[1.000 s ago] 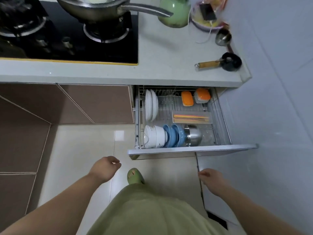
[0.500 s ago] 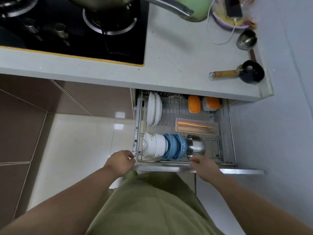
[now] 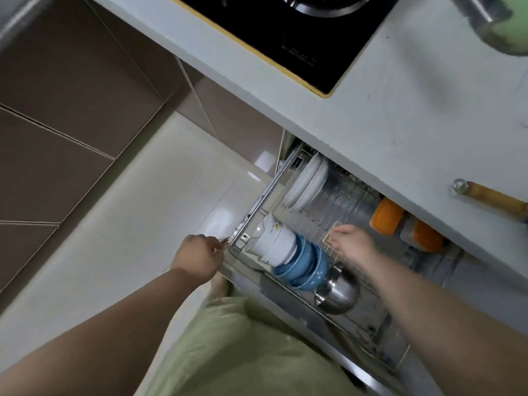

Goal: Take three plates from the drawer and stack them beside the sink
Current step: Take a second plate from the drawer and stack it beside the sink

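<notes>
The drawer [image 3: 258, 200] stands pulled out under the counter, its wire rack full of dishes. Several white plates [image 3: 307, 182] stand on edge at the rack's far left corner, partly under the counter lip. My left hand [image 3: 198, 257] hovers at the drawer's front left corner, fingers curled, holding nothing that I can see. My right hand [image 3: 353, 244] reaches inside over the rack's middle, fingers apart and empty, a short way from the plates. No sink is in view.
White bowls [image 3: 275, 242], blue bowls [image 3: 304, 267] and a steel pot [image 3: 337, 292] lie along the drawer's front. Orange containers [image 3: 387, 215] sit at its back. The grey counter [image 3: 400, 115] carries a black hob [image 3: 285, 32], a wooden-handled tool [image 3: 491, 195] and a green kettle [image 3: 505, 35].
The view has tilted and come closer. My right hand moved from the drawer's front edge into the rack. My left hand stayed by the front left corner.
</notes>
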